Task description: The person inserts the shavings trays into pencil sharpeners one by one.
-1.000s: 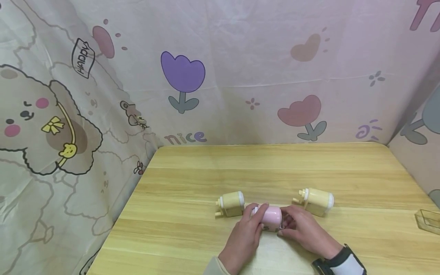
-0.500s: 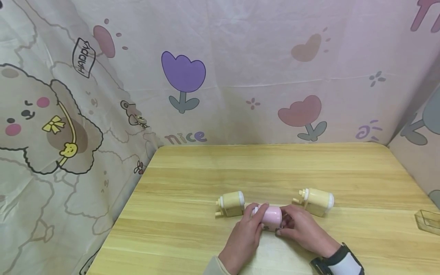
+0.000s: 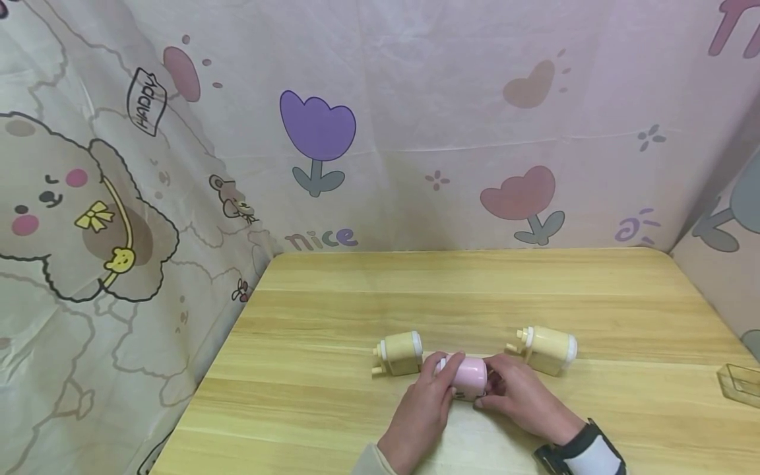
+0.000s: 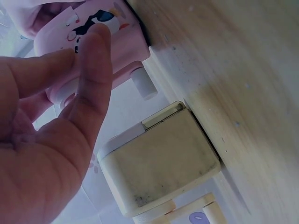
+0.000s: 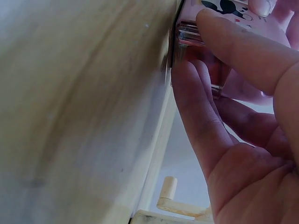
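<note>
A pink crank pencil sharpener (image 3: 471, 375) with a cartoon print lies between both hands at the front of the table. My left hand (image 3: 421, 402) grips it at its crank end, fingers over the top and thumb on the near side. In the left wrist view, its pale crank knob (image 4: 144, 84) sticks out below the hand. My right hand (image 3: 522, 399) is at the opposite end. Its thumb lies along the printed side, and its fingertips hold the clear drawer (image 5: 189, 33), which sits mostly within the body. The fingers hide part of this drawer.
One yellow pencil sharpener (image 3: 400, 353) stands just left of the pink one, close to my left hand. Another yellow sharpener (image 3: 549, 349) is behind my right hand. A clear yellowish drawer (image 3: 739, 384) lies at the table's right side. Printed cloth (image 3: 415, 99) hangs behind the table (image 3: 332, 297).
The right hand has shifted slightly left, and the clear drawer that stuck out of the pink sharpener's end has slid further in. The left hand keeps its grip in place.
</note>
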